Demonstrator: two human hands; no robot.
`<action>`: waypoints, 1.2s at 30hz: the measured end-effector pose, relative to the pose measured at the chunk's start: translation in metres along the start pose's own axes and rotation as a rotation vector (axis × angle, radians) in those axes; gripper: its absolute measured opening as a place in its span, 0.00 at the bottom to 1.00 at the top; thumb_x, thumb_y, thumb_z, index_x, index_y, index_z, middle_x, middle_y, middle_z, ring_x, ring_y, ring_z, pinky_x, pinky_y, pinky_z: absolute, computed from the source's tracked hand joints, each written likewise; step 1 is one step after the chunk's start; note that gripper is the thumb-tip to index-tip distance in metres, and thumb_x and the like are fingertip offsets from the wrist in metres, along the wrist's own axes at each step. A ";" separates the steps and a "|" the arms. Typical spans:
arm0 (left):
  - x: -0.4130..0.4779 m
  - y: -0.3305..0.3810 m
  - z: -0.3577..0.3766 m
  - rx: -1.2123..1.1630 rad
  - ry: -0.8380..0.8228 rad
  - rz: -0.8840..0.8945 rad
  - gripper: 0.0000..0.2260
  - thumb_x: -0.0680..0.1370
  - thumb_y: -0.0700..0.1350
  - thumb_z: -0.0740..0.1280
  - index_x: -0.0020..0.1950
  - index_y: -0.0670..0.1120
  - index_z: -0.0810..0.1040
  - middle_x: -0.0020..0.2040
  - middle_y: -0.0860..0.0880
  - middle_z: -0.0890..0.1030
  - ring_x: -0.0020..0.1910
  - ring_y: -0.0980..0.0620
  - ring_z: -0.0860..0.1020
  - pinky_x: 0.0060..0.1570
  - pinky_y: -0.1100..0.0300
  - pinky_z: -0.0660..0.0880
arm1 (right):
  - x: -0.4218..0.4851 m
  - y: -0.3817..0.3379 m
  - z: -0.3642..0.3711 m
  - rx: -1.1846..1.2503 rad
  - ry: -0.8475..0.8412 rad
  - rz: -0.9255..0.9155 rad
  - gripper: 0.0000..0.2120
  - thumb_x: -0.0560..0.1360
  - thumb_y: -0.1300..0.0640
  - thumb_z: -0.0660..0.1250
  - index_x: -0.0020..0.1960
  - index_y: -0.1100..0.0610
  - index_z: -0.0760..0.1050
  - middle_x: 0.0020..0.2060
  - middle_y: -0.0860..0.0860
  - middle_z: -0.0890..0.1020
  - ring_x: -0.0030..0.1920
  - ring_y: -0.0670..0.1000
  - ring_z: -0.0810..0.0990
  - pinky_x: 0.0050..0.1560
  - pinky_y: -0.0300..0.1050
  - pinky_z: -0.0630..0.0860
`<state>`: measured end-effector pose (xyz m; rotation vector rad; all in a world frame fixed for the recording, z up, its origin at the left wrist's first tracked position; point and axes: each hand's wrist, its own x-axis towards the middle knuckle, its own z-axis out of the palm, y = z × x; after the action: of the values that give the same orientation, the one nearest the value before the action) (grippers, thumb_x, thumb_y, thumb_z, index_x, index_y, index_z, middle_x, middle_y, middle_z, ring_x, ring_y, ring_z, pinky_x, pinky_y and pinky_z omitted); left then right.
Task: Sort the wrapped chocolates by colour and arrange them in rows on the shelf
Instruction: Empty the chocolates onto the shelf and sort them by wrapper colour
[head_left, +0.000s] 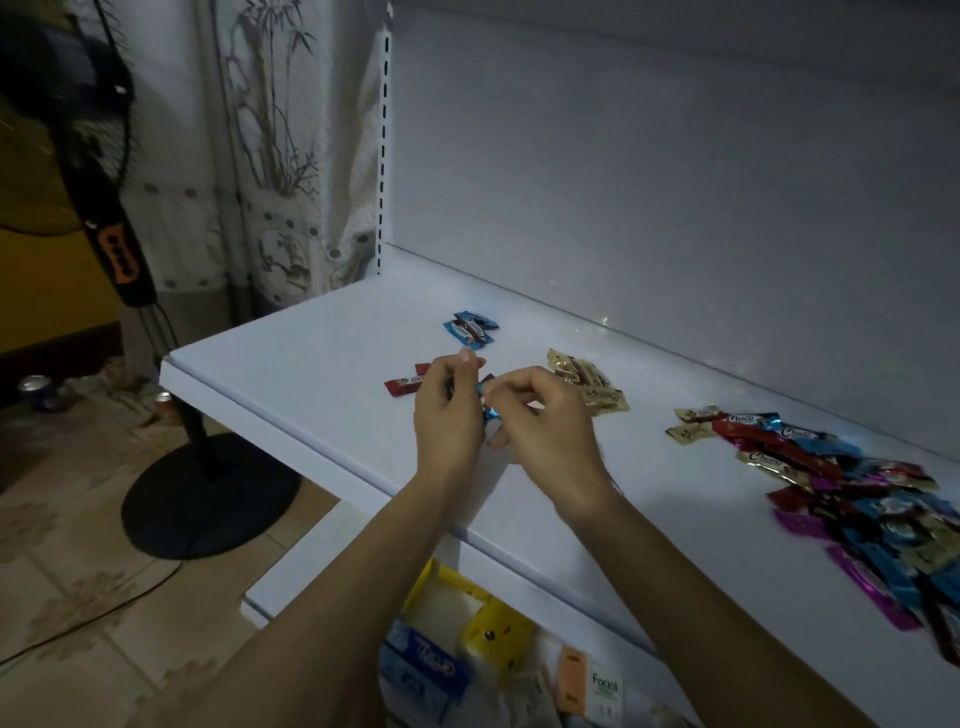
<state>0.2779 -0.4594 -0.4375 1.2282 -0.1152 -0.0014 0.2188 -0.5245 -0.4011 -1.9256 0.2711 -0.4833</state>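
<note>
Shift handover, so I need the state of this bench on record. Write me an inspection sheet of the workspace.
Surface: white shelf, mostly bare at its left end.
Job's things: blue pair near the back; red chocolates partly behind the hands; gold group; unsorted mixed pile at right.
Clutter: boxes and packets on the lower shelf.
Grippers: left hand and right hand together pinch a blue-wrapped chocolate above the shelf.
Cables: black cord across the floor tiles.
Surroundings: standing fan, patterned curtain, two cans on the floor.
</note>
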 end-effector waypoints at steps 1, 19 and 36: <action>0.004 0.003 0.000 -0.023 -0.013 -0.020 0.11 0.83 0.51 0.59 0.50 0.46 0.76 0.46 0.45 0.80 0.46 0.48 0.80 0.45 0.53 0.77 | 0.005 -0.001 0.004 0.006 0.016 -0.026 0.03 0.77 0.60 0.66 0.47 0.57 0.79 0.39 0.46 0.80 0.37 0.47 0.81 0.28 0.29 0.71; 0.048 -0.002 -0.041 -0.270 -0.117 -0.278 0.10 0.80 0.49 0.65 0.50 0.43 0.81 0.44 0.42 0.82 0.30 0.58 0.67 0.29 0.69 0.69 | 0.117 0.044 0.010 -0.048 0.085 0.128 0.10 0.75 0.63 0.65 0.53 0.52 0.74 0.46 0.52 0.83 0.38 0.50 0.85 0.29 0.39 0.75; 0.048 -0.006 -0.040 -0.217 -0.138 -0.209 0.14 0.81 0.54 0.59 0.47 0.46 0.77 0.31 0.50 0.72 0.28 0.57 0.64 0.30 0.64 0.63 | 0.198 0.089 0.044 -0.832 0.034 -0.180 0.12 0.78 0.56 0.60 0.59 0.50 0.76 0.53 0.54 0.81 0.50 0.54 0.79 0.45 0.45 0.75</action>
<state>0.3293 -0.4271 -0.4524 1.0179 -0.1033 -0.2743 0.4183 -0.6030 -0.4568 -2.7701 0.3578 -0.5746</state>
